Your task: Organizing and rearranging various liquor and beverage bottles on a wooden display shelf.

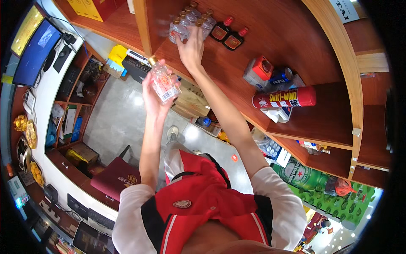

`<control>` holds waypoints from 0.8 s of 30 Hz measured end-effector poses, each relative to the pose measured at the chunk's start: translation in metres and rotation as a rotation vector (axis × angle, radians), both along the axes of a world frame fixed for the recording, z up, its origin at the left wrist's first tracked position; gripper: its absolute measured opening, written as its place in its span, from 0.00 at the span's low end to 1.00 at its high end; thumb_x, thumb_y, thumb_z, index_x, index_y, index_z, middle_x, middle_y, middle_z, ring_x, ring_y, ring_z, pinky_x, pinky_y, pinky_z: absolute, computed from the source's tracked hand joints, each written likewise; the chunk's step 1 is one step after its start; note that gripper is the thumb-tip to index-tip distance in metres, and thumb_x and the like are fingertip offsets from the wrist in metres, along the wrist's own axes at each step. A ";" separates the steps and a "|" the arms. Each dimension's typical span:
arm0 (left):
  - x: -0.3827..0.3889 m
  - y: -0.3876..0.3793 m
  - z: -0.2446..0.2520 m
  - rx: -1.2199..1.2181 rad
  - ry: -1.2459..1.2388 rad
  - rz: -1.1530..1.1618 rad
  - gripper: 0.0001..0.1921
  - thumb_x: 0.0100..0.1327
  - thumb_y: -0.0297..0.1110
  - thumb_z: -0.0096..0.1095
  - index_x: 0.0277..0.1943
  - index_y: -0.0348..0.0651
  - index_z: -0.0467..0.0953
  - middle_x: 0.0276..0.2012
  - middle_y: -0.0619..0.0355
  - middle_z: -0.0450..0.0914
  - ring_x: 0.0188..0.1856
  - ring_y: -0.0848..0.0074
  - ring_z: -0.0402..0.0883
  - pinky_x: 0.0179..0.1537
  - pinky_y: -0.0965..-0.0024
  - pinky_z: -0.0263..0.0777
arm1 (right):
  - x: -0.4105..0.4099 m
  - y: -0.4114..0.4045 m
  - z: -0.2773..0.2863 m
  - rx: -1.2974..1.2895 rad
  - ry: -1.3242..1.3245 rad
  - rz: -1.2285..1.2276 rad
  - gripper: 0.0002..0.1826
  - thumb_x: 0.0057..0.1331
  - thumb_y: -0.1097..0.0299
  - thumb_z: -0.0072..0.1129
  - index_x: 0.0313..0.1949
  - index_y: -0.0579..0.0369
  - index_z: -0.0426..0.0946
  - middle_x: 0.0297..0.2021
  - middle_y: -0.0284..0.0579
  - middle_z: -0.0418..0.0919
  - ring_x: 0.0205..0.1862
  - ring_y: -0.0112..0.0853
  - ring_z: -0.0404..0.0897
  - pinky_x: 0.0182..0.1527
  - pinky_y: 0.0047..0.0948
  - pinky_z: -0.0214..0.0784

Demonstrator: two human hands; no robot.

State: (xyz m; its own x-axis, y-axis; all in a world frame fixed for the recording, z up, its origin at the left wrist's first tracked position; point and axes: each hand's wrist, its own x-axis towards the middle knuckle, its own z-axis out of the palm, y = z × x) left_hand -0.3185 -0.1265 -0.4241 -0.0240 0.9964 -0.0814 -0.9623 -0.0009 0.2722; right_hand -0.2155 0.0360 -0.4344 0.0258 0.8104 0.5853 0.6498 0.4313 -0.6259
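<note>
My left hand (158, 92) holds a clear glass bottle (163, 81) with a gold cap and red printing, tilted, above the floor in front of the shelf. On the wooden shelf (219, 63), my right hand (193, 47) reaches into a cluster of similar clear bottles (187, 19) with gold caps. Its fingers touch the front of the cluster, close to one gold cap (199, 23). The hand covers the bottle there, so whether it grips it is hidden. Two dark flat bottles (226, 35) with red caps stand just right of the cluster.
Farther along the shelf are a red box (263, 68), a blue Pepsi can (281, 75) and a red spray can (284, 96) lying across. An upright wooden divider (144, 28) stands left of the bottles. A maroon chair (115, 177) and a white-topped counter (47, 104) are at the left.
</note>
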 end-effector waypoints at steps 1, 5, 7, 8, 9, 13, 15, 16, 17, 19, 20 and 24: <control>-0.002 -0.007 0.003 -0.020 -0.087 -0.031 0.27 0.74 0.50 0.51 0.69 0.44 0.68 0.46 0.54 0.78 0.42 0.69 0.77 0.46 0.62 0.77 | -0.009 0.005 -0.004 -0.017 -0.017 -0.055 0.26 0.62 0.65 0.72 0.53 0.62 0.70 0.48 0.59 0.74 0.54 0.56 0.74 0.55 0.51 0.70; -0.012 -0.032 -0.009 -0.023 -0.075 -0.009 0.27 0.75 0.51 0.53 0.68 0.44 0.68 0.45 0.54 0.78 0.40 0.69 0.77 0.41 0.65 0.77 | -0.028 0.019 -0.024 -0.030 -0.041 -0.168 0.30 0.60 0.63 0.75 0.54 0.62 0.69 0.50 0.60 0.73 0.57 0.56 0.72 0.61 0.50 0.65; -0.015 -0.042 -0.014 -0.059 -0.051 0.016 0.27 0.75 0.51 0.52 0.68 0.43 0.67 0.45 0.55 0.77 0.40 0.69 0.78 0.39 0.65 0.78 | -0.032 0.022 -0.029 -0.029 -0.015 -0.173 0.31 0.59 0.64 0.76 0.55 0.61 0.69 0.51 0.60 0.74 0.57 0.56 0.72 0.62 0.50 0.64; -0.017 -0.047 -0.017 -0.092 0.000 0.039 0.27 0.75 0.50 0.52 0.69 0.43 0.67 0.45 0.55 0.77 0.40 0.70 0.79 0.39 0.64 0.78 | -0.032 0.023 -0.032 -0.023 -0.008 -0.190 0.30 0.58 0.66 0.76 0.54 0.61 0.69 0.51 0.60 0.74 0.57 0.56 0.72 0.62 0.50 0.63; -0.019 -0.052 -0.019 -0.127 0.051 0.061 0.27 0.75 0.50 0.52 0.69 0.42 0.66 0.45 0.55 0.77 0.40 0.70 0.79 0.39 0.64 0.79 | -0.032 0.022 -0.033 -0.017 -0.001 -0.210 0.29 0.58 0.67 0.76 0.54 0.62 0.69 0.51 0.60 0.74 0.57 0.56 0.72 0.62 0.49 0.63; -0.022 -0.067 -0.021 -0.183 -0.024 0.075 0.27 0.75 0.47 0.52 0.70 0.41 0.65 0.46 0.53 0.76 0.40 0.69 0.78 0.36 0.65 0.80 | -0.025 -0.001 -0.031 0.051 0.226 -0.065 0.26 0.57 0.75 0.75 0.53 0.62 0.72 0.49 0.61 0.74 0.54 0.59 0.75 0.58 0.51 0.68; -0.025 -0.075 -0.020 -0.172 -0.016 0.059 0.27 0.74 0.47 0.53 0.69 0.41 0.65 0.46 0.53 0.76 0.39 0.69 0.78 0.35 0.66 0.80 | -0.008 -0.031 -0.015 0.107 0.192 -0.041 0.24 0.60 0.78 0.72 0.55 0.63 0.73 0.51 0.58 0.76 0.55 0.54 0.77 0.57 0.49 0.72; -0.027 -0.077 -0.019 -0.160 -0.010 0.038 0.27 0.74 0.47 0.53 0.69 0.41 0.65 0.46 0.53 0.75 0.39 0.70 0.77 0.35 0.66 0.79 | 0.003 -0.048 -0.008 -0.077 0.506 0.085 0.24 0.63 0.79 0.70 0.57 0.63 0.72 0.51 0.55 0.76 0.56 0.50 0.78 0.59 0.46 0.72; -0.027 -0.079 -0.019 -0.157 -0.010 0.016 0.27 0.74 0.47 0.53 0.69 0.41 0.65 0.46 0.53 0.75 0.39 0.70 0.77 0.35 0.66 0.79 | 0.016 -0.064 0.001 -0.256 0.820 0.210 0.25 0.65 0.79 0.69 0.59 0.62 0.71 0.52 0.52 0.77 0.58 0.45 0.78 0.60 0.44 0.72; -0.028 -0.085 -0.019 -0.123 0.034 0.003 0.27 0.74 0.47 0.54 0.69 0.41 0.67 0.46 0.54 0.75 0.38 0.73 0.74 0.44 0.64 0.75 | 0.044 -0.103 0.022 -0.322 1.006 0.301 0.23 0.69 0.76 0.65 0.61 0.60 0.70 0.54 0.49 0.78 0.58 0.40 0.78 0.59 0.41 0.73; -0.028 -0.088 -0.019 -0.097 0.039 -0.019 0.27 0.74 0.47 0.54 0.69 0.41 0.67 0.45 0.55 0.74 0.38 0.73 0.74 0.44 0.65 0.75 | 0.057 -0.124 0.032 -0.392 1.193 0.416 0.21 0.73 0.73 0.61 0.63 0.58 0.69 0.56 0.46 0.78 0.59 0.35 0.78 0.58 0.39 0.74; -0.011 -0.092 -0.010 -0.109 0.067 -0.094 0.27 0.73 0.47 0.55 0.68 0.42 0.67 0.44 0.55 0.73 0.38 0.74 0.72 0.42 0.66 0.71 | 0.109 -0.204 0.076 -0.582 1.527 0.524 0.23 0.78 0.58 0.54 0.65 0.58 0.68 0.55 0.47 0.77 0.54 0.35 0.78 0.54 0.35 0.74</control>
